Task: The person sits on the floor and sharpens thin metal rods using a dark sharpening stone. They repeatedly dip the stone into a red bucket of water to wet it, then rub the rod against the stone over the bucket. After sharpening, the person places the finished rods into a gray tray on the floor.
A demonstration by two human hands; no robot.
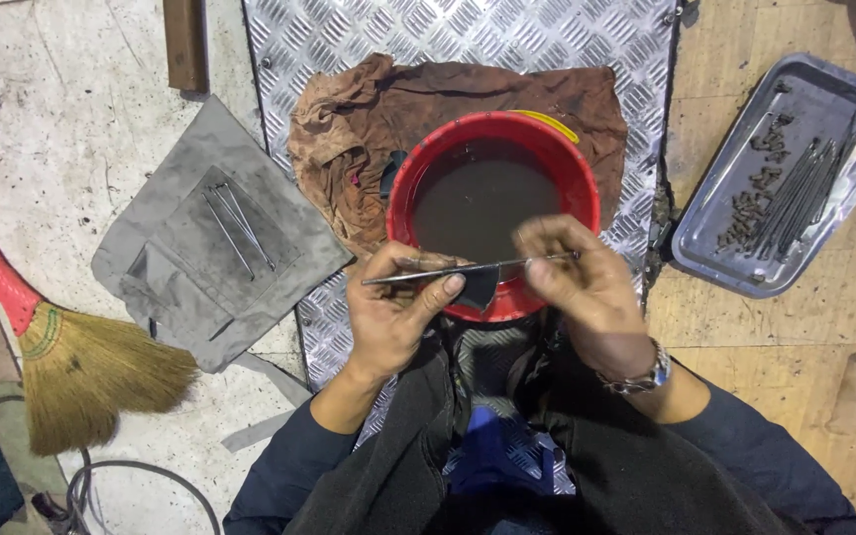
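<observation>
Two hands up close over the lap, left hand (pixel 393 307) pinching a thin metal rod (pixel 468 268) plus a dark scrap (pixel 478 287), right hand (pixel 577 272) closed on the rod's other end, red basin (pixel 577 178) of murky liquid just beyond, brown rag (pixel 349 129) beneath, steel tray (pixel 715 233) further right

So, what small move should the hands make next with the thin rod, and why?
Probably slide the dark pad along the rod. The left hand pinches the pad against it over the red basin, and the right hand holds the other end.
</observation>
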